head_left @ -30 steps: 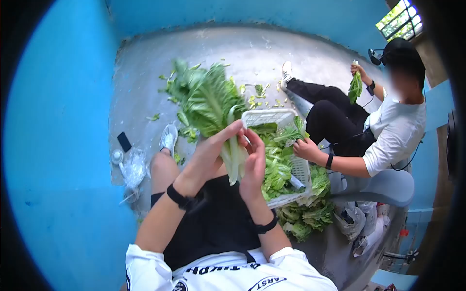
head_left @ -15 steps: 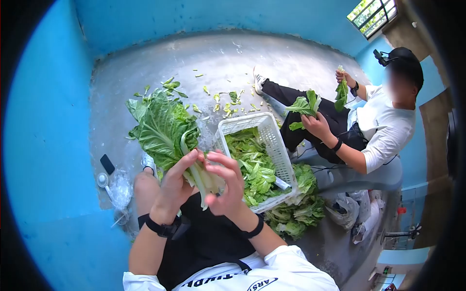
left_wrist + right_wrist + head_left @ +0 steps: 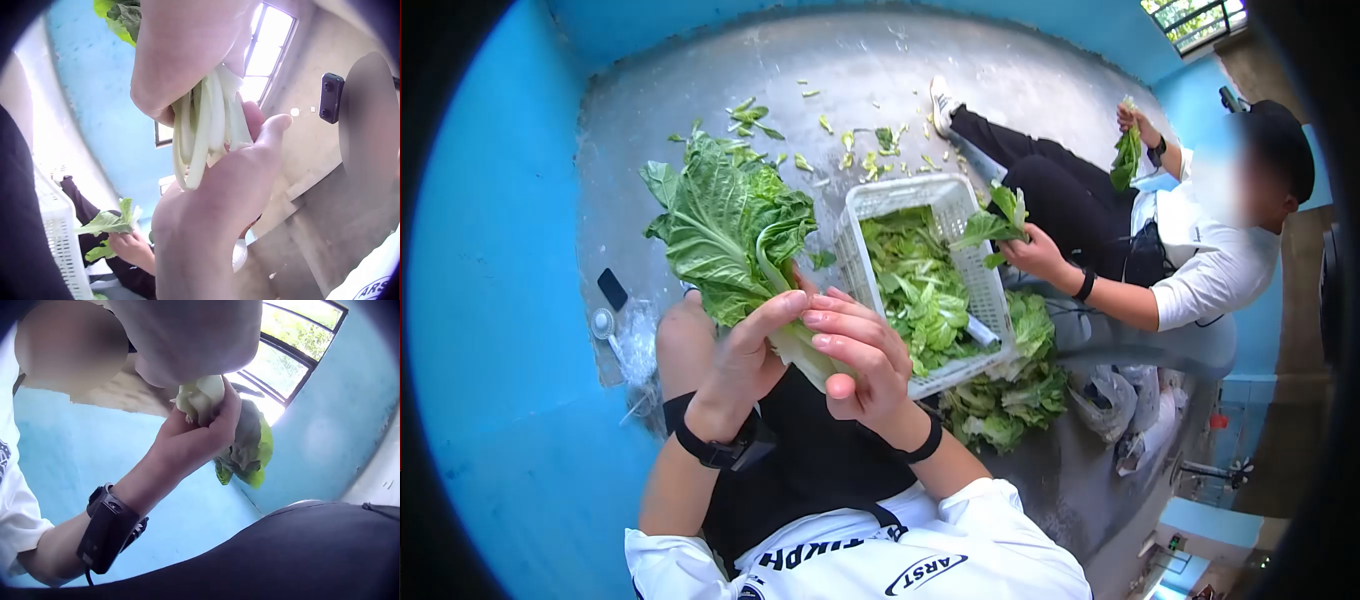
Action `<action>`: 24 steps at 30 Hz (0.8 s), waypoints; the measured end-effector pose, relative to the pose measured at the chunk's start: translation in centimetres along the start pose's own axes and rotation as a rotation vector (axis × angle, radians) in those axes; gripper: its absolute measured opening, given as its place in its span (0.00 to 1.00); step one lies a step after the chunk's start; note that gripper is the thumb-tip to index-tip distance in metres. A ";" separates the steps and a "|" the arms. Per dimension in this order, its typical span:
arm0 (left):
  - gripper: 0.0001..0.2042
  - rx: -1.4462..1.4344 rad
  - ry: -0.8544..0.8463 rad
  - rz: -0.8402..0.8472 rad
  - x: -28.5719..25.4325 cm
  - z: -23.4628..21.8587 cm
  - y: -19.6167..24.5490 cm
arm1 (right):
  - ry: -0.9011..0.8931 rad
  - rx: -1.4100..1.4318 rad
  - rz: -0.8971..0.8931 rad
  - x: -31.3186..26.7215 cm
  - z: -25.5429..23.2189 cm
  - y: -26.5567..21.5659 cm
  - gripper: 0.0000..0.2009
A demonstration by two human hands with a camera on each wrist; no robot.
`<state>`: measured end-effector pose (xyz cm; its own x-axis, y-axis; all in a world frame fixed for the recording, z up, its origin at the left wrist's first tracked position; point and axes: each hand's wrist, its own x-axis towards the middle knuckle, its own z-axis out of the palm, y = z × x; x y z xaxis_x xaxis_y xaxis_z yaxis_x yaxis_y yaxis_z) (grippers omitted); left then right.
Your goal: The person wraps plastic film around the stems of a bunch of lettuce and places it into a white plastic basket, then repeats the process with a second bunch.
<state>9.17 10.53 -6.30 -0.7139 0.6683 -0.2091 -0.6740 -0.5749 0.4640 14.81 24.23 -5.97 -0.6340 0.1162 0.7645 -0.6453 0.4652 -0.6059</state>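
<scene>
A bunch of leafy greens (image 3: 710, 225) with broad crinkled leaves points up and left above my lap. My left hand (image 3: 745, 355) grips it round the pale stalks (image 3: 203, 125), thumb along the top. My right hand (image 3: 865, 350) is at the stalk side, its bent fingers spread and touching near my left thumb; its own thumb stands away. From the left wrist view, the stalk ends hang between both hands. The right wrist view shows the cut base (image 3: 201, 400) inside my left hand. A white plastic crate (image 3: 910, 190) of loose leaves stands just right of my hands.
More greens (image 3: 1005, 410) lie piled beside the crate. Leaf scraps (image 3: 885, 145) are scattered on the floor ahead. At right a seated person (image 3: 1200, 240) holds greens in both hands. A phone (image 3: 612, 290) and clear plastic bag (image 3: 635, 340) lie left.
The bunch and both hands have come left and lower in view. My right fingers opened away from the stalks, then came closer in. The other person's near hand lifted greens from the crate.
</scene>
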 end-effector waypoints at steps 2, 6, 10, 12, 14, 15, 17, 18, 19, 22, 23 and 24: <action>0.13 0.120 0.034 0.030 0.0 0.2 -0.5 | 0.014 -0.025 0.006 0.0 -0.6 -0.4 0.22; 0.12 0.119 0.066 0.023 0.7 1.7 0.1 | -0.110 -0.156 0.031 -0.2 -1.4 -0.6 0.21; 0.12 0.199 0.059 0.023 1.5 2.0 2.2 | -0.127 -0.113 0.050 -2.1 -3.0 0.7 0.24; 0.12 0.204 0.084 0.071 1.7 0.6 3.6 | -0.034 -0.159 0.148 -3.6 -4.7 4.3 0.17; 0.13 0.183 0.139 0.161 1.5 -0.8 5.2 | 0.016 -0.433 0.480 -6.5 -6.7 9.5 0.11; 0.12 0.240 0.123 0.231 1.6 -1.2 6.2 | 0.017 -0.501 0.692 -7.9 -7.7 12.6 0.11; 0.12 0.160 0.124 0.307 1.3 -1.9 7.8 | -0.028 -0.609 0.975 -12.4 -10.0 19.2 0.13; 0.12 0.163 0.130 0.338 0.8 -2.5 8.6 | -0.069 -0.670 1.036 -16.1 -11.4 22.5 0.15; 0.13 0.168 0.129 0.378 0.3 -3.2 9.5 | -0.072 -0.679 1.101 -19.8 -12.5 25.5 0.16; 0.15 0.161 0.166 0.452 -1.5 -5.2 11.0 | -0.285 -0.906 1.134 -24.2 -13.7 29.7 0.17; 0.16 0.153 0.182 0.467 -1.9 -5.8 11.3 | -0.385 -0.937 1.180 -24.7 -13.7 30.4 0.17; 0.16 0.151 0.198 0.452 -2.1 -6.5 11.6 | -0.496 -0.965 1.229 -25.4 -13.6 30.7 0.17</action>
<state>1.63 -0.64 -6.09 -0.9597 0.2583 -0.1110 -0.2653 -0.7010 0.6620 16.90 47.48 -41.05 -0.7242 0.6207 -0.3005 0.6884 0.6767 -0.2611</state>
